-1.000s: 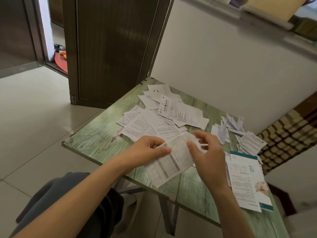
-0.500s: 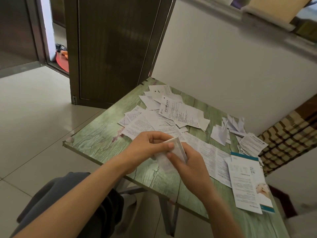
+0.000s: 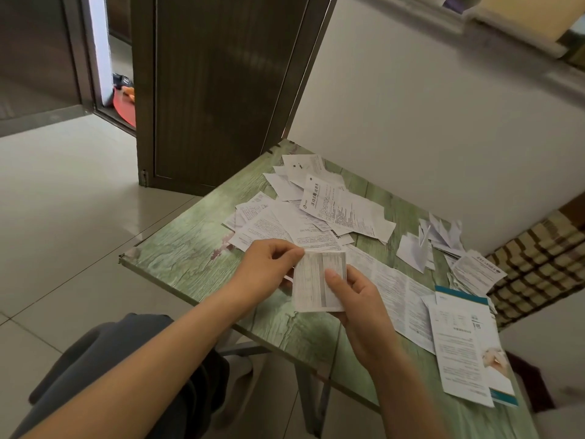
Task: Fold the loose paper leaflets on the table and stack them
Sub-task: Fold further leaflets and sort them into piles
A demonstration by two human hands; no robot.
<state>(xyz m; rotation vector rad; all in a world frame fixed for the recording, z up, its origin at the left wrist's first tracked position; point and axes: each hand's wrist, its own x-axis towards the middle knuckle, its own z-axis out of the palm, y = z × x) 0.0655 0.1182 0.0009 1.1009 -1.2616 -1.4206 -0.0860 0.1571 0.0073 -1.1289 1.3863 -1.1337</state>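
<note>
I hold a small folded leaflet point(image 3: 311, 282) above the near part of the green table point(image 3: 177, 248). My left hand point(image 3: 269, 269) pinches its upper left edge. My right hand point(image 3: 357, 299) grips its right side, thumb pressed on the printed face. Behind my hands lies a heap of loose unfolded leaflets point(image 3: 304, 210). A long unfolded leaflet point(image 3: 392, 289) is spread flat to the right of my hands. A few folded white papers point(image 3: 424, 242) sit further back on the right.
A teal-edged brochure with a sheet on it point(image 3: 465, 346) lies at the table's right front. A dark door point(image 3: 215, 90) stands behind the table, a white wall point(image 3: 427, 122) on the right, a woven mat point(image 3: 535, 267) at the far right. My knee in grey cloth point(image 3: 126, 359) is below the table's edge.
The leaflet was a long open sheet a second ago. My hands brought its ends together, and it is now a compact folded rectangle held upright between them.
</note>
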